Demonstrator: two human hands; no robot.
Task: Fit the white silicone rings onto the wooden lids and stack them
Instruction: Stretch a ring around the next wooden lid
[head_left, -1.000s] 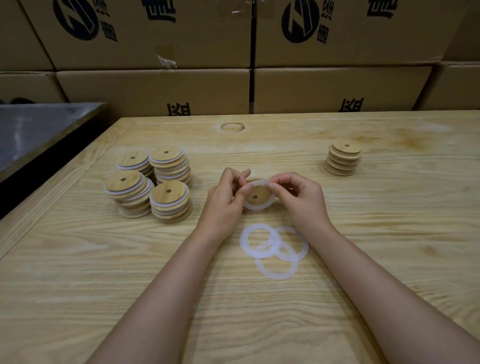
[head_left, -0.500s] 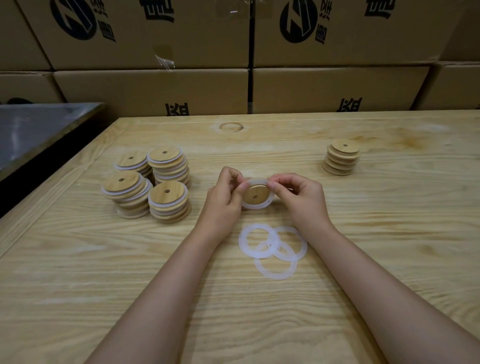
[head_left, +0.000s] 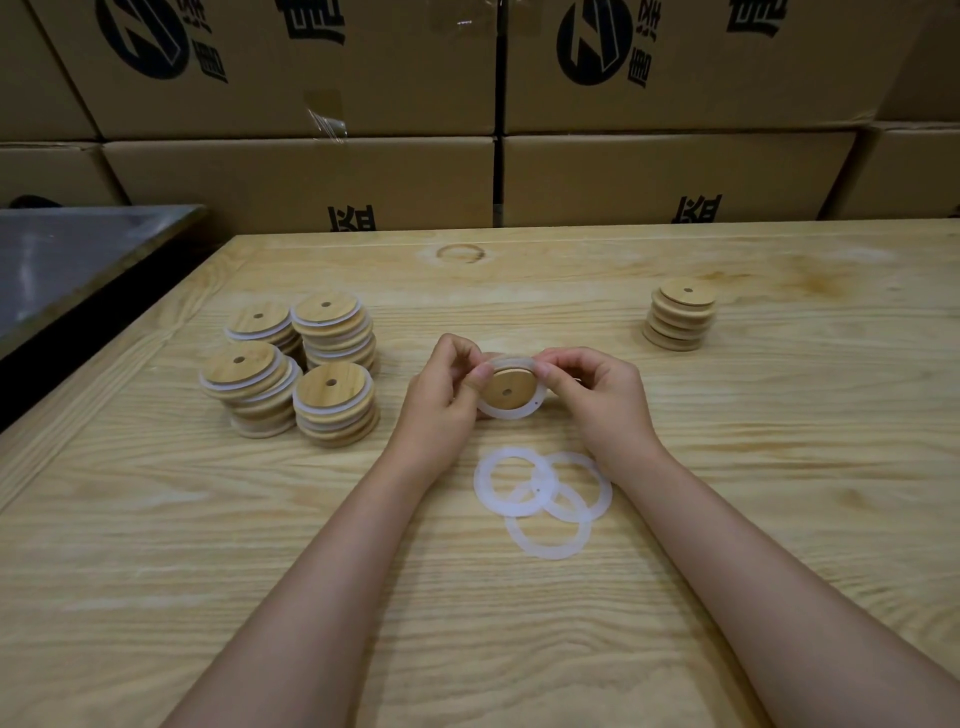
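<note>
A round wooden lid (head_left: 510, 389) with a small centre hole is held just above the table, tilted toward me. A white silicone ring (head_left: 511, 413) sits around its edge. My left hand (head_left: 447, 395) pinches the lid and ring at the left, my right hand (head_left: 597, 395) pinches them at the right. Three loose white rings (head_left: 543, 501) lie overlapping on the table just below my hands. Several stacks of ringed lids (head_left: 291, 364) stand to the left. One stack of bare wooden lids (head_left: 679, 319) stands at the far right.
The light wooden table (head_left: 779, 467) stretches wide around my arms. Cardboard boxes (head_left: 311, 176) form a wall along the far edge. A dark metal surface (head_left: 78, 260) lies beyond the table's left edge.
The ring has been worked further around the lid's rim, and the lid now tilts a bit more toward me. Both hands stay in nearly the same place.
</note>
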